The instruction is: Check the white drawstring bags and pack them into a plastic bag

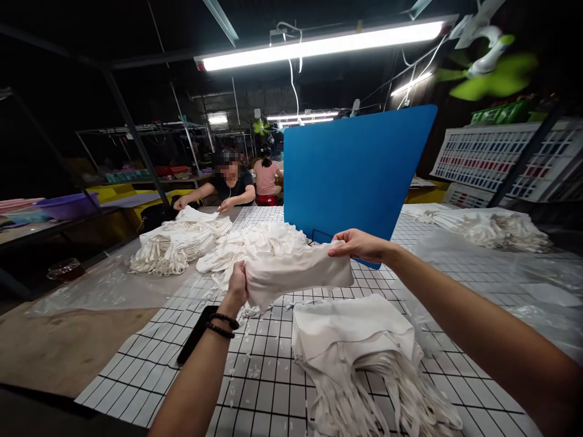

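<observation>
Both hands are pinching 1 folded white cloth piece (298, 270) up above the gridded counter (255, 376): left hand (237, 284) fingers closed on its left end, right hand (359, 244) on the far right corner. Only the ends are held, so the middle could sag and unfold onto the near stack (355, 340), or snag its loose straps.

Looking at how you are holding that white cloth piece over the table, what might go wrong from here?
1. The white cloth piece is held only at its ends by the left hand and right hand; its sagging middle could slip free.
2. It hangs just above the folded stack, whose loose straps could snag.
3. The black phone lies by the left wrist and could be knocked.
</observation>
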A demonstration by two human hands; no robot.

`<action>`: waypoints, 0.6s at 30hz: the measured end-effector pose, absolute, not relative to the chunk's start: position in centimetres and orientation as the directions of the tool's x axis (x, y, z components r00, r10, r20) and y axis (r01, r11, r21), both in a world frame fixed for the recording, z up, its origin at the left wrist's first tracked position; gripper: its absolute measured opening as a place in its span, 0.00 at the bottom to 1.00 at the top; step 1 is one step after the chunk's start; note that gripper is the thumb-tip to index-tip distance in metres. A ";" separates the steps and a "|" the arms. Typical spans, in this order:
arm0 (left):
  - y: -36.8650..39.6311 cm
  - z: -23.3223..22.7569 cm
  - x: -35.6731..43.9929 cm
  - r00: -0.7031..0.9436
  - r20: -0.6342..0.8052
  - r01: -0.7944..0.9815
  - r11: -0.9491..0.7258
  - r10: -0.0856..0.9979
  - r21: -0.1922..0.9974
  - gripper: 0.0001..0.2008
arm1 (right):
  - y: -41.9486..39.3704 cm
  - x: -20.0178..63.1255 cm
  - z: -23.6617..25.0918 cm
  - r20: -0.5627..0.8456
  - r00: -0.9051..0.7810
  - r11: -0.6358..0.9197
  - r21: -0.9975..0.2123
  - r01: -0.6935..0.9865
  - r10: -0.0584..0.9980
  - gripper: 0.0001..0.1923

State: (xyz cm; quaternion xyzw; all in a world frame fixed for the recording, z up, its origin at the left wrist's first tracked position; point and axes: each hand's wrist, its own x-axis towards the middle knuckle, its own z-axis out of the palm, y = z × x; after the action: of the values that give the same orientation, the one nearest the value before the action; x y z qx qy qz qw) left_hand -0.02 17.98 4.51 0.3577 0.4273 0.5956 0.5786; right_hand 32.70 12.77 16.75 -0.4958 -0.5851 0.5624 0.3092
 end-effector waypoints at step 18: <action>13.9 -4.6 2.1 -0.015 -0.070 -0.411 0.058 0.997 0.910 0.29 | 13.3 22.3 21.4 0.010 -0.223 0.113 -0.885 0.452 0.975 0.25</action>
State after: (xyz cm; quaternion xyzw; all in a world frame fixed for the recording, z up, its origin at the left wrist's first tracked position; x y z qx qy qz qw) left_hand 2.13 13.86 -4.65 0.3600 0.4074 0.5843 0.6025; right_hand 22.34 13.27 21.45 -0.5314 -0.6713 0.4014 0.3255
